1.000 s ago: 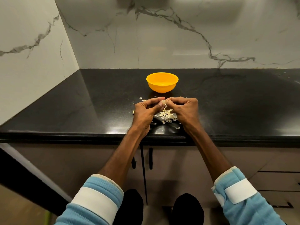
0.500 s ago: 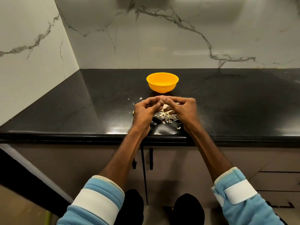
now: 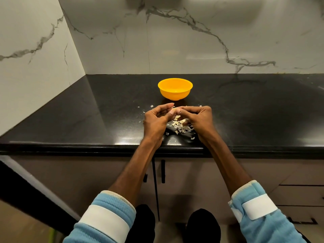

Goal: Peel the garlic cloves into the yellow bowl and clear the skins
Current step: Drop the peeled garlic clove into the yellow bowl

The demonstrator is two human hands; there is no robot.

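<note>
Black polished stone bench [image 3: 105,120] runs across the middle of the frame, under a white marble wall [image 3: 175,41] with grey veins. Centre frame, a little above the middle, a yellow bowl [image 3: 175,88] stands upright on the bench. Just below it, the person's two hands meet fingertip to fingertip. The left hand [image 3: 156,120] and right hand [image 3: 201,120] both have their fingers curled inward, pinching a small pale garlic clove [image 3: 175,111] between them, above the bench and just short of the bowl. The clove is mostly hidden by the fingertips, so how much skin is on it cannot be told. Under and between the hands lies a loose heap of papery skins [image 3: 180,126], with a few stray flakes scattered to the left of the hands and near the bowl. Both forearms reach up from the bottom of the frame in light blue sleeves [image 3: 105,218] with white bands. Brown cabinet doors [image 3: 175,181] show below the bench edge
</note>
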